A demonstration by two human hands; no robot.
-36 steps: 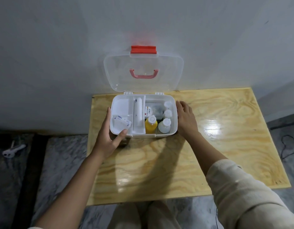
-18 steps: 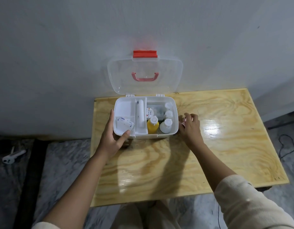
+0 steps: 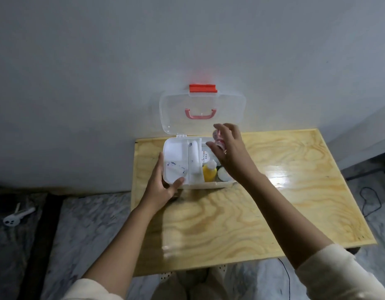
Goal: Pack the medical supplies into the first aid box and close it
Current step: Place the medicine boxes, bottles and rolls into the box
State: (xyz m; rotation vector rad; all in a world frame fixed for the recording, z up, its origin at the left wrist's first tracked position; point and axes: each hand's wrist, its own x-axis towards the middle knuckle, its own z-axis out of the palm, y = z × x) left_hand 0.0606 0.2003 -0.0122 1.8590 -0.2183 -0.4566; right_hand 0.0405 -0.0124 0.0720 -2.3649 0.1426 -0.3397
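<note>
Right hand (image 3: 228, 151) pinched on small red-and-white item (image 3: 218, 139), blurred, above right compartments of first aid box (image 3: 176, 148). Left hand (image 3: 161, 184) clamped on box's left-front corner. Below right hand: yellow bottle (image 3: 209, 172), white bottle (image 3: 223, 174). Risk: item dropped onto upright bottles, tipping them, sticking up, blocking open lid (image 3: 200, 111).
</note>
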